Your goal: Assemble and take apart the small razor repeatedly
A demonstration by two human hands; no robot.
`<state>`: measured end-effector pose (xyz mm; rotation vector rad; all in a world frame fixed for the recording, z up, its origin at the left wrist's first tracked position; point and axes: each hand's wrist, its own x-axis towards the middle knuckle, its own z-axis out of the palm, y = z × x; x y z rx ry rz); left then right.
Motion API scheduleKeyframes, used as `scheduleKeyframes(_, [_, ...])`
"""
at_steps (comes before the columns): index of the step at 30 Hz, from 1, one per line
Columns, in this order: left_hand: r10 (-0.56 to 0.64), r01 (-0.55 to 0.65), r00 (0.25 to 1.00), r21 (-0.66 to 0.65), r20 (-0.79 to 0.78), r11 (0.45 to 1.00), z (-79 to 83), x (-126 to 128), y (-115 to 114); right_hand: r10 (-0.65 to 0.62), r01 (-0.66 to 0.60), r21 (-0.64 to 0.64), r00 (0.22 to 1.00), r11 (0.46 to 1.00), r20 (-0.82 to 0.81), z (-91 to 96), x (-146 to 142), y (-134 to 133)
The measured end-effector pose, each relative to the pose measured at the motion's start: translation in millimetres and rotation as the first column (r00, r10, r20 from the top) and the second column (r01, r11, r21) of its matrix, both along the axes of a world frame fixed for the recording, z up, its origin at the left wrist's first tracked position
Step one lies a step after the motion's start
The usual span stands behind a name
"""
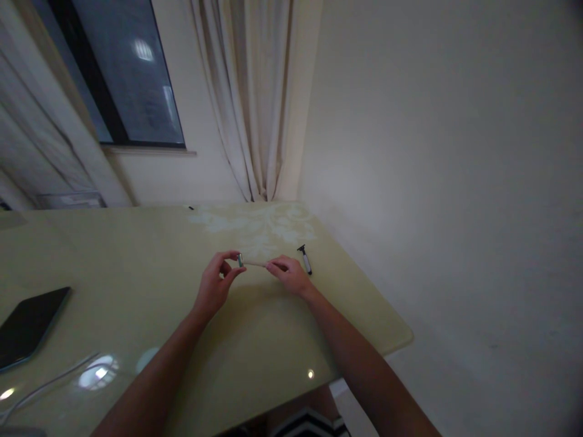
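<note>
Both hands hold a razor [255, 263] with a thin pale handle, level above the table. My left hand [217, 280] pinches its small green and silver head [240, 260] between thumb and forefinger. At the other end, my right hand [288, 273] grips the handle, with the fingers closed round it. Just right of that hand, a second razor [306, 261] with a black head and a grey and black handle lies on the table.
The glossy pale table [255, 340] meets a white wall on the right. A dark tablet-like slab [34, 325] and a white cable [50, 382] lie at left. Near the back edge is a small black piece [191, 208]. Curtains [255, 103] and a window stand behind.
</note>
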<state>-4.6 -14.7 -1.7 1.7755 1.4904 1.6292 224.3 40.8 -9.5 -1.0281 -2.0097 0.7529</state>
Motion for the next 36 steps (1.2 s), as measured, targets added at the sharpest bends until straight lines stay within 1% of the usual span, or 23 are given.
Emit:
scheduleKeyframes(2, [-0.009, 0.009, 1.000, 0.005, 0.000, 1.000, 0.8, 0.6, -0.4, 0.066, -0.066, -0.044, 0.998, 0.997, 0.000, 0.7, -0.1, 0.0])
scheduleKeyframes(3, [-0.012, 0.012, 1.000, 0.006, 0.001, 1.000, 1.2, 0.8, -0.5, 0.073, -0.073, -0.062, 0.997, 0.995, -0.001, 1.0, -0.4, -0.1])
scheduleKeyframes(7, [-0.010, 0.010, 1.000, 0.001, 0.017, 1.000, 2.0, 1.8, -1.2, -0.016, 0.016, -0.050, 1.000, 0.999, -0.015, 1.4, -1.4, 0.3])
scheduleKeyframes(11, [-0.030, 0.030, 1.000, 0.005, 0.005, 1.000, 1.2, 2.4, -1.5, 0.058, -0.060, -0.077, 0.998, 0.995, -0.025, 0.9, -1.4, 0.6])
scheduleKeyframes(12, [-0.031, 0.031, 1.000, 0.005, 0.002, 0.999, 0.9, 2.4, -1.5, 0.056, -0.059, -0.082, 0.998, 0.995, -0.030, 0.9, -1.5, 0.6])
scheduleKeyframes(15, [-0.028, 0.028, 1.000, -0.007, 0.001, 1.000, 0.0, 2.0, -1.2, -0.022, 0.020, -0.047, 0.999, 0.999, -0.045, 1.1, -1.5, 0.6])
scheduleKeyframes(16, [-0.030, 0.030, 1.000, -0.010, 0.001, 1.000, -0.2, 1.9, -1.2, -0.028, 0.026, -0.038, 0.999, 0.999, -0.043, 1.2, -1.4, 0.6])
scheduleKeyframes(20, [-0.041, 0.041, 0.999, -0.009, -0.001, 0.999, -0.8, 2.0, -1.4, 0.048, -0.049, -0.063, 0.999, 0.997, -0.026, 1.4, -1.1, 0.2])
scheduleKeyframes(24, [-0.043, 0.043, 0.999, -0.012, 0.009, 0.999, -0.4, 2.6, -1.6, -0.048, 0.047, -0.028, 0.998, 0.999, -0.042, 2.6, -0.5, 0.3])
scheduleKeyframes(25, [-0.044, 0.044, 0.999, -0.015, 0.012, 0.999, -0.2, 2.8, -1.6, -0.044, 0.043, -0.026, 0.998, 0.999, -0.044, 2.9, -0.3, 0.2])
scheduleKeyframes(28, [-0.045, 0.045, 0.999, -0.020, 0.024, 0.999, 0.3, 3.3, -1.8, 0.041, -0.042, -0.057, 0.999, 0.997, -0.029, 3.2, -0.4, -0.2])
scheduleKeyframes(29, [-0.045, 0.046, 0.999, -0.021, 0.028, 0.999, 0.3, 3.4, -1.8, 0.048, -0.049, -0.066, 0.999, 0.997, -0.021, 3.2, -0.6, -0.4])
scheduleKeyframes(33, [-0.045, 0.046, 0.998, -0.025, 0.035, 0.999, -0.3, 3.8, -1.3, -0.057, 0.055, -0.044, 0.998, 0.997, -0.029, 3.2, -0.8, 0.2])
scheduleKeyframes(34, [-0.045, 0.046, 0.998, -0.024, 0.036, 0.999, -0.6, 3.8, -1.1, -0.048, 0.046, -0.042, 0.998, 0.998, -0.033, 3.0, -0.5, 0.6])
scheduleKeyframes(36, [-0.045, 0.046, 0.998, -0.024, 0.037, 0.999, -1.5, 3.9, -0.7, 0.022, -0.024, -0.069, 0.999, 0.997, -0.026, 2.3, 0.1, 1.5])
